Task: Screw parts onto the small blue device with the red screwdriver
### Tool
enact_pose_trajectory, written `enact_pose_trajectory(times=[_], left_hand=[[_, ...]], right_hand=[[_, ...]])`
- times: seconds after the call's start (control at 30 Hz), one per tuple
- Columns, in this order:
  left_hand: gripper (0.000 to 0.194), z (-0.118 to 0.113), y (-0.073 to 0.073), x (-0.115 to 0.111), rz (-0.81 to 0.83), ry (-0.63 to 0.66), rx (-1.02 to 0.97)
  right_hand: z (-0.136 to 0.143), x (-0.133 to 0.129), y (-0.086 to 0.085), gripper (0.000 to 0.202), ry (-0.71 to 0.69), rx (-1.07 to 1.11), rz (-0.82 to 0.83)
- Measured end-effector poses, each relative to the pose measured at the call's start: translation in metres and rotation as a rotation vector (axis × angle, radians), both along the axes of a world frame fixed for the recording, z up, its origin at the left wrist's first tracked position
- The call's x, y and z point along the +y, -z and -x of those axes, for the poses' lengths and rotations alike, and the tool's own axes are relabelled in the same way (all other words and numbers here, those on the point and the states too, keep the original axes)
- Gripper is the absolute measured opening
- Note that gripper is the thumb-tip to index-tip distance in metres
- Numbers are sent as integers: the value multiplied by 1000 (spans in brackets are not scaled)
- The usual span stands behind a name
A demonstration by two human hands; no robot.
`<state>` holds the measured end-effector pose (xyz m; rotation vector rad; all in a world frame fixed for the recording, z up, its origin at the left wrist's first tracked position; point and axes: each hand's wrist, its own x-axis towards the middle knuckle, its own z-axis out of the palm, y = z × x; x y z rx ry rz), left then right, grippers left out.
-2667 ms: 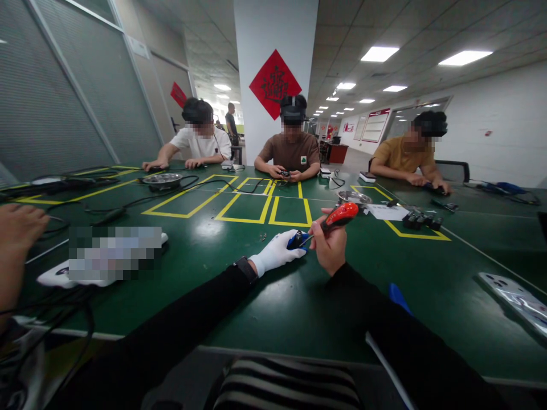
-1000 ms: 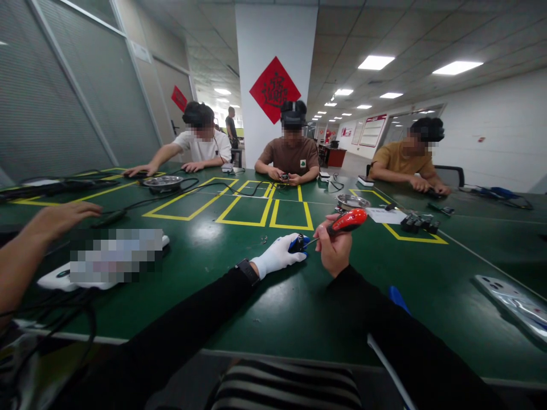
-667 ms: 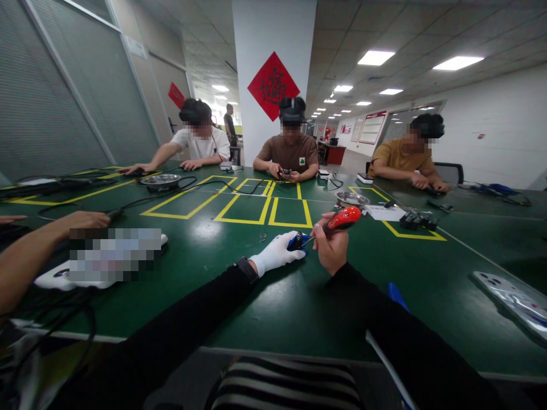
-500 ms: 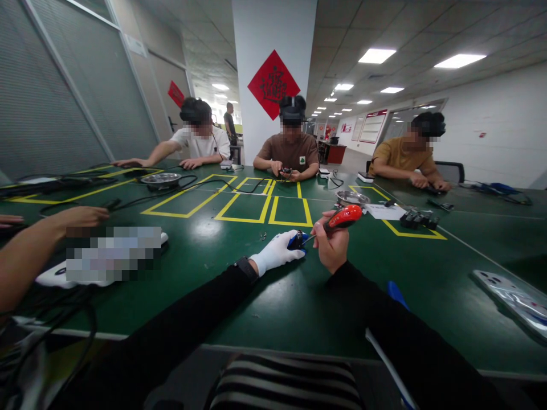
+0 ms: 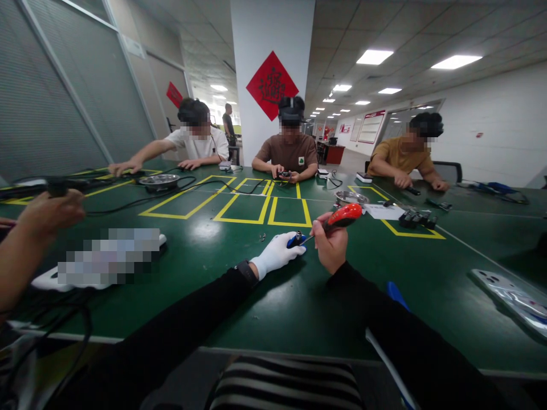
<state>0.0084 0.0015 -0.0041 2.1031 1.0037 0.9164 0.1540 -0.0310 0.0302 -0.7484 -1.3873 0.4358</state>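
The left hand (image 5: 276, 253), in a white and blue glove, grasps the part (image 5: 298, 238), a small dark piece, low over the green surface (image 5: 256, 307). The right hand (image 5: 331, 244), bare and to the right of the part, is closed around the red and black handle of the screwdriver (image 5: 344, 216). Its shaft slants down leftward to the part; whether the tip touches it cannot be told.

Just left of the part lie some tiny bits (image 5: 262, 237). Beyond the part are yellow tape outlines (image 5: 290, 223); beyond it to the right are a metal bowl (image 5: 351, 198), a paper (image 5: 386, 211) and several black blocks (image 5: 416, 219). Well to the right of the part and nearer the wearer is a phone (image 5: 510, 299). Left of the part, well apart, lies a white object (image 5: 106, 262), partly blurred; another person's hand (image 5: 53, 213) is raised beyond it, holding something dark.
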Motion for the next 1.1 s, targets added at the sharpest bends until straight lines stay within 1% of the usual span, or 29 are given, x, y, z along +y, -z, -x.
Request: enact_pose_trajectory(times=[0.1,0.2,0.37,0.47,0.57,0.77,1.0,1.1], left_hand=[[26,0,0,0,-24,-5,15],[27,1,0,0,-18,-6,27],[31,2,0,1,17,7,23],[32,3,1,2,7,10,21],[31,2,3,4,-5,5,24],[28,1,5,5,-37,-19,28],[29,2,4,4,-11,-6,15],[32,2,4,4,53,21,2]], right_hand=[[5,-1,-5,14,20,-33,-17],[9,-1,-9,17,-53,-45,-18],[12,-3,-11,16,-95,143,-49],[14,-6,-11,18,-138,187,-46],[14,-8,-11,21,-170,171,-40],[15,-8,-6,21,-175,75,1],[15,-7,-4,18,-158,72,-20],[15,-7,-4,17,-173,93,-26]])
